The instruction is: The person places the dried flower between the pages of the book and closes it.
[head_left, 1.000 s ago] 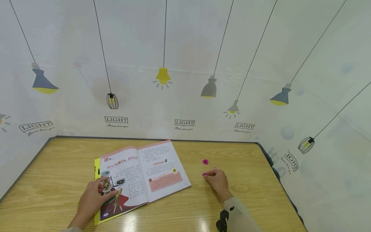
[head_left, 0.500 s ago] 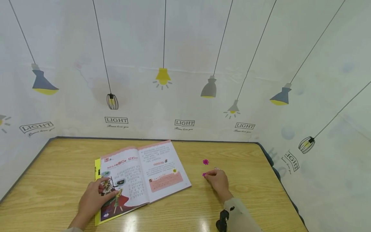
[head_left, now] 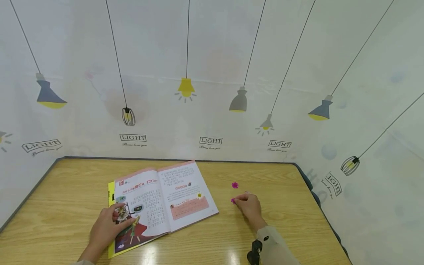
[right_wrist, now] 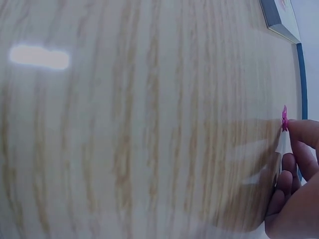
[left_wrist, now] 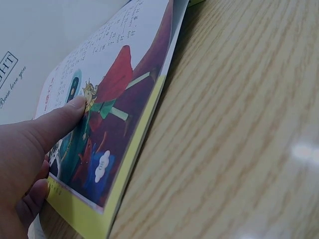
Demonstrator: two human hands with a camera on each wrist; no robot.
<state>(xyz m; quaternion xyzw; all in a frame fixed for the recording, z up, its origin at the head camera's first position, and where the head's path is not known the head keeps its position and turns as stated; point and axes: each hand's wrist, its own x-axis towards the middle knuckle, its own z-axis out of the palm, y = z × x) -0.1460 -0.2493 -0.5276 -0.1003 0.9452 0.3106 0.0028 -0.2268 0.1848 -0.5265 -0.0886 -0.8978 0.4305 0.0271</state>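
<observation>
An open picture book (head_left: 185, 195) lies on the wooden table. My left hand (head_left: 106, 224) rests on its left page, over the illustration. In the left wrist view the thumb (left_wrist: 65, 119) lies straight on the page, while the other fingers bend near the yellow cover edge. To the right of the book, my right hand (head_left: 250, 209) pinches a small magenta flower-shaped piece (head_left: 233, 200) between thumb and index finger, low over the table. The right wrist view shows this flower piece (right_wrist: 284, 118) edge-on at the fingertips. A second magenta flower piece (head_left: 235, 185) lies just beyond that hand.
The wooden table (head_left: 285, 184) has a dark edging where it meets the walls. A pale wall (head_left: 212, 117) printed with hanging lamps stands behind it and on both sides. A small pale thing (head_left: 247, 192), too small to identify, shows just behind my right hand. Black object (head_left: 254, 252) sits at the right sleeve.
Almost nothing differs. The right fingertips turn the pinched flower piece very slightly, and both hands keep their places.
</observation>
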